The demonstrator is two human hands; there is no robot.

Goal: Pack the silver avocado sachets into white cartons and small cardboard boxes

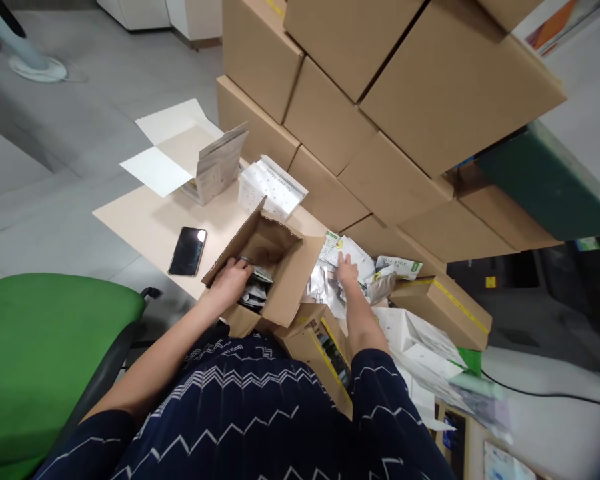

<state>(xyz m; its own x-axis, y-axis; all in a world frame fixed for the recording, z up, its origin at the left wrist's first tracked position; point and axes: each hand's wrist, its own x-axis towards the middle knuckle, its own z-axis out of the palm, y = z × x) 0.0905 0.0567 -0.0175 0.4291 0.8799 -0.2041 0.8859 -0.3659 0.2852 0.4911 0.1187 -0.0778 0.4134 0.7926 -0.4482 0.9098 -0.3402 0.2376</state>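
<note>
My left hand (231, 283) reaches over the near side of an open cardboard box (291, 283). Its fingers are bent and close together on the small foil pouches (256, 293) inside, and the fingertips are partly hidden. To the right of the box, my right hand (347, 272) lies on a loose heap of pouches. Its fingers are stretched out and touch a white pouch (361, 259) with green print. Silver pouches (325, 283) lie between that hand and the box. Another white and green pouch (400, 267) rests at the heap's far end.
A phone (187, 251) lies left of the box. Behind it stand an open white carton (220, 167) and a white "Super Meal" box (271, 187). Stacked cardboard boxes (330, 120) wall off the back. A taped box (443, 310) sits right; a green chair (55, 360) stands left.
</note>
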